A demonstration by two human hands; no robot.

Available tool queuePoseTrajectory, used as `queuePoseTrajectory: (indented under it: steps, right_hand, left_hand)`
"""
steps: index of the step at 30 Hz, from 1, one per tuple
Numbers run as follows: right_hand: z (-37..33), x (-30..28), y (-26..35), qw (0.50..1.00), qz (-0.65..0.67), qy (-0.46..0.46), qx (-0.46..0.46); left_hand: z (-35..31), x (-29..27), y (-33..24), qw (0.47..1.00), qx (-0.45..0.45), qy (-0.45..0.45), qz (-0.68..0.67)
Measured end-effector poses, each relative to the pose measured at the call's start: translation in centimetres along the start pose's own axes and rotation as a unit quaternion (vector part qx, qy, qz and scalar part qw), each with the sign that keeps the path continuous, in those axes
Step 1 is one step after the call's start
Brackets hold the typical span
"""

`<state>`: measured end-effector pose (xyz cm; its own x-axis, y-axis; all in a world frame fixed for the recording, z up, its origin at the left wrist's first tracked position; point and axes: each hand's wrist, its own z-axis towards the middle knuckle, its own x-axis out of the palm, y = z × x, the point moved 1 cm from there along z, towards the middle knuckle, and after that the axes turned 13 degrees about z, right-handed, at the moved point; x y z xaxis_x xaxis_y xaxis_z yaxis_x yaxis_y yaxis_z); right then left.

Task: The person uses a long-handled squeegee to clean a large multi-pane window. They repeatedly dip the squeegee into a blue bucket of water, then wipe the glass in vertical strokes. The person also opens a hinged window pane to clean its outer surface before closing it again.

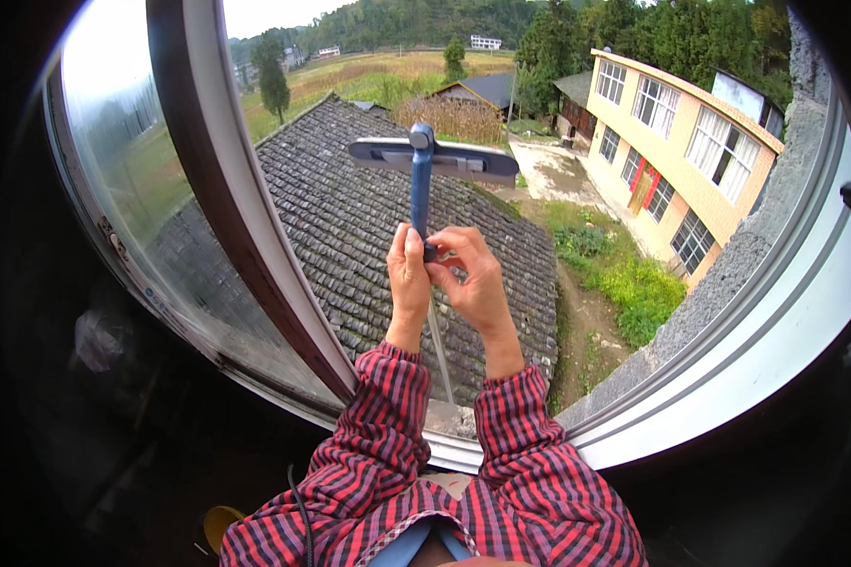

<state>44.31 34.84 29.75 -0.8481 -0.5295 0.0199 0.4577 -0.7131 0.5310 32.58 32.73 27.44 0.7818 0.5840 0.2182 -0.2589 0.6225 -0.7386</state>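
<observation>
A window-cleaning squeegee (419, 189) with a blue handle stands upright before me in the open window. Its wide dark blue head (482, 163) lies crosswise at the top. My left hand (408, 283) is closed around the lower handle, thumb pointing up. With bent fingers my right hand (475, 283) pinches a small dark part (430, 252) at the handle's base; the fingers partly cover it. Below the hands, a thin pale pole (439, 350) runs down towards the sill. Both arms reach through the opening in red-and-black striped sleeves.
To the left is a sliding glass pane (142, 189) with a brown and white frame (246, 217). A white window frame (728, 378) and rough grey wall edge (719, 312) bound the right. Outside and below lie a tiled roof (331, 208) and a cream building (681, 142).
</observation>
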Motion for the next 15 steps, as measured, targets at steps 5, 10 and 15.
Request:
queuePoseTrajectory:
  steps: [5, 10, 15]
  right_hand:
    - [0.2, 0.5, 0.1, 0.998, -0.064, -0.009, 0.024]
    - [-0.4, 1.5, -0.4, 0.987, -0.069, -0.068, 0.129]
    - [-0.7, 1.6, -3.0, 0.931, 0.155, -0.104, 0.315]
  left_hand:
    - [-0.3, -0.3, 0.6, 0.995, -0.096, 0.015, -0.021]
    - [-0.8, -0.2, 0.9, 0.995, -0.092, 0.022, -0.038]
    - [-1.3, -0.5, 1.1, 0.994, -0.106, 0.037, -0.011]
